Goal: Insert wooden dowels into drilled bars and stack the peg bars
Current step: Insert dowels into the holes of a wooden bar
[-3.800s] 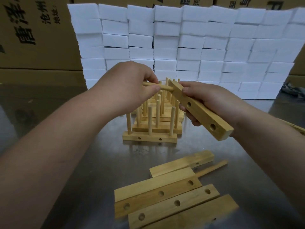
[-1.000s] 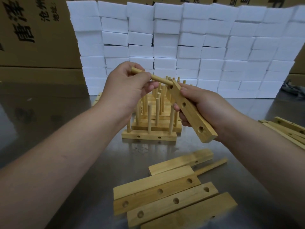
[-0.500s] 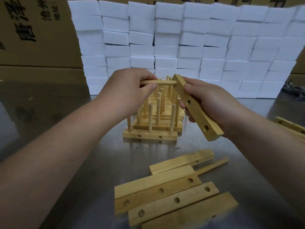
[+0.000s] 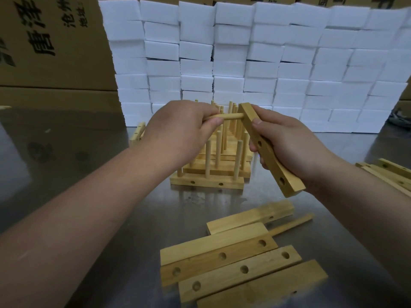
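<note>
Dowel [image 4: 231,116] and drilled bar [image 4: 268,152] meet in the air above a steel table [image 4: 89,174], just in front of the finished work. The left hand [image 4: 184,130] grips the dowel, fingers curled round its left part, and holds it roughly level. Its right tip touches the bar's drilled face near the far end, though how deep it sits cannot be told. The right hand [image 4: 295,147] grips the bar along its middle, thumb on the upper edge and fingers wrapped beneath. The bar slopes from its raised far end down to a near end pointing right, with two empty holes showing on its face. Behind and below both hands, peg bars [image 4: 206,182] stand on the table in close rows, each bristling with upright dowels; the front one carries three and shows two holes in its side. Nearer the camera, several loose drilled bars [image 4: 233,263] lie side by side and partly overlapping, with a thin wooden stick [image 4: 293,224] poking out beside them. More wooden strips [image 4: 391,176] lie at the right edge, and another drilled piece [image 4: 138,135] shows just beyond the left wrist. A wall of white foam blocks [image 4: 244,63] rises at the back, with cardboard boxes [image 4: 51,41] behind it.
</note>
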Available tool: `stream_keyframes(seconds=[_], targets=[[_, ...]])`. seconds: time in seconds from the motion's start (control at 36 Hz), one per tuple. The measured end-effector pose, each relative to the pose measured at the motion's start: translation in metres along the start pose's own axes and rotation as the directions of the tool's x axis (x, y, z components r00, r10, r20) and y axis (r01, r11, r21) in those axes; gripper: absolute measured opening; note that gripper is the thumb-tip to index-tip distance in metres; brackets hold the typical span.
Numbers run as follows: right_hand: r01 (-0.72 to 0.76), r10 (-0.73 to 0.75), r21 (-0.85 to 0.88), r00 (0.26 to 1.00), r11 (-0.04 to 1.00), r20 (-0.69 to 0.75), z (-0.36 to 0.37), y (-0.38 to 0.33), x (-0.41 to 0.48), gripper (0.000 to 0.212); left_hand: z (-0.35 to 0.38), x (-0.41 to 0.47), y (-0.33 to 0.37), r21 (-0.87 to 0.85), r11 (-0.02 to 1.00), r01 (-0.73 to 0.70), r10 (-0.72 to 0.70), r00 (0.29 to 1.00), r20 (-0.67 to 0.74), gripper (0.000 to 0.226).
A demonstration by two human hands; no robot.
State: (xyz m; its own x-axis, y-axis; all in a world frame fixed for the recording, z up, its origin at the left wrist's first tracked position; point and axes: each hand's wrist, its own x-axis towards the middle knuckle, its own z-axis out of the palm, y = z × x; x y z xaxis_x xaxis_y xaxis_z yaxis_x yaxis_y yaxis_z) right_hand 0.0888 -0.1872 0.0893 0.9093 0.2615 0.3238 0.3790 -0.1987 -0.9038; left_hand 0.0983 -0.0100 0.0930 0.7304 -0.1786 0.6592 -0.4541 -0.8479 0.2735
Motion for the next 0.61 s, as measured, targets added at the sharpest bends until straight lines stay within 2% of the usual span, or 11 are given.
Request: stream_keyframes(seconds=[0.11,0.22,0.36,0.5,0.61], targets=[[0.029,-0.028,-0.038,1.000,0.999,0.002,0.0003,0.0012,-0.0008,0.043,-0.0008,0.0002,0.0014,-0.085,0.994,0.069,-0.066,0.997,0.043,0.023],[0.051,-0.052,-0.060,0.999,0.997,-0.011,0.0012,0.0026,-0.0012,0.039,-0.0001,0.0013,0.0020,-0.239,0.947,0.213,-0.186,0.974,0.132,0.015],[0.057,-0.063,-0.127,0.997,0.990,-0.048,0.0033,0.0072,-0.0008,0.034,-0.0034,0.0029,0.0020,-0.346,0.881,0.323,-0.268,0.943,0.198,0.027],[0.011,-0.018,-0.138,0.999,0.990,-0.050,0.0014,0.0073,0.0026,0.032,-0.0037,0.0031,0.0039,-0.314,0.877,0.365,-0.298,0.924,0.242,0.026],[-0.044,0.042,-0.043,0.998,0.998,-0.041,0.0030,0.0070,0.0036,0.039,-0.0078,0.0046,0.0069,-0.097,0.957,0.275,-0.254,0.949,0.184,0.030]])
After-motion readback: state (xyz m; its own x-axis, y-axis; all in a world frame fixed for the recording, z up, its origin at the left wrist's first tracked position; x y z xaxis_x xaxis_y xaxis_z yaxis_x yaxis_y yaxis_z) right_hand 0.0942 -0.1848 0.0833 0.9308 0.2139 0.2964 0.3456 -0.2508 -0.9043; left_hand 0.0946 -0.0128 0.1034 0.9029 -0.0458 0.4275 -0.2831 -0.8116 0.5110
